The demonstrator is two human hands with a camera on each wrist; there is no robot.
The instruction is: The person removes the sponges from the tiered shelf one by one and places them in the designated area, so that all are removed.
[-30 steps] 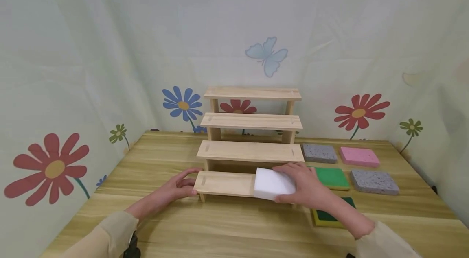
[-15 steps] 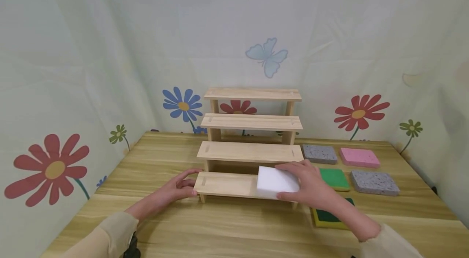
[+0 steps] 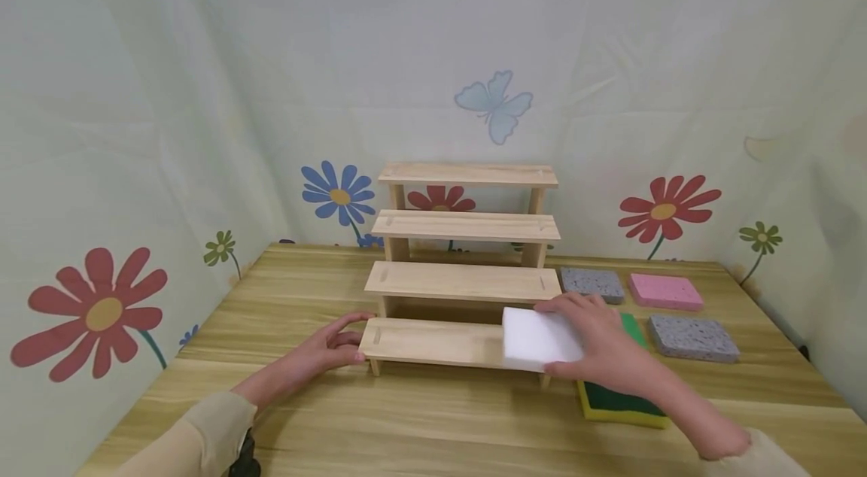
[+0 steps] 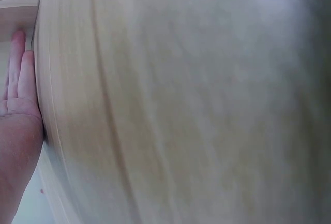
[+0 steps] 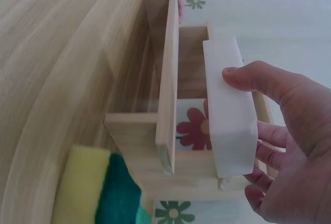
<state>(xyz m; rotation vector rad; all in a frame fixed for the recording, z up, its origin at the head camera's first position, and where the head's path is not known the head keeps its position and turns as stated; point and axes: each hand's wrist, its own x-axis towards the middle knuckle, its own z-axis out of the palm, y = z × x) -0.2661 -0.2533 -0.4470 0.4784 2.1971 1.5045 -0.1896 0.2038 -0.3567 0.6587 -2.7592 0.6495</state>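
A white sponge block (image 3: pixel 538 338) is held above the right end of the lowest step by my right hand (image 3: pixel 603 349). In the right wrist view, the thumb presses one side of the white block (image 5: pixel 230 115) and the fingers lie on the other; a gap separates it from the board. My left hand (image 3: pixel 314 349) grips the left end of the lowest step on the wooden tiered stand (image 3: pixel 430 341), thumb at the front edge. Straight fingers (image 4: pixel 26 81) show beneath the wood in the left wrist view.
Right of the stand lie two grey speckled sponges (image 3: pixel 592 285) (image 3: pixel 692 338), a pink sponge (image 3: pixel 666 290), a green sponge (image 3: pixel 633 328) partly hidden by my hand, and a yellow sponge with a dark green face (image 3: pixel 623 405). A flowered cloth (image 3: pixel 379 71) hangs behind the table (image 3: pixel 420 432).
My right hand has carried the white sponge block rightward along the lowest step. The left hand has stayed at the step's left end, and the stand has not visibly moved.
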